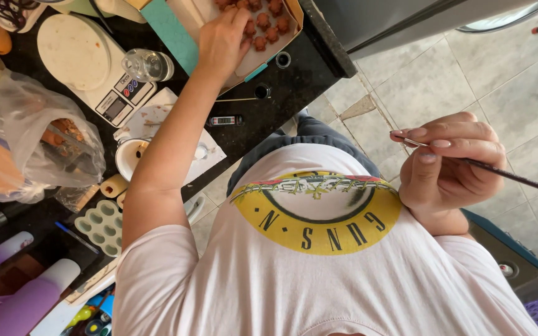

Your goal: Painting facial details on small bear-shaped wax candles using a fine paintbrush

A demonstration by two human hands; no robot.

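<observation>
1. Left hand at 12 o'clock, fingers curled down into a flat cardboard box w/ small reddish-brown balls; can't tell if it has one gripped.
2. Right hand at 3 o'clock, pinched shut on a thin dark brush, handle running out to the right over the tiled floor.
3. Clear plastic bag at 9, brownish stuff inside; pale mould tray at 8, cavities bare.
4. White kitchen scale at 11, small glass jar just beside it.
5. Dark counter edge runs diagonally just beside the person's body; open floor to the right.
</observation>
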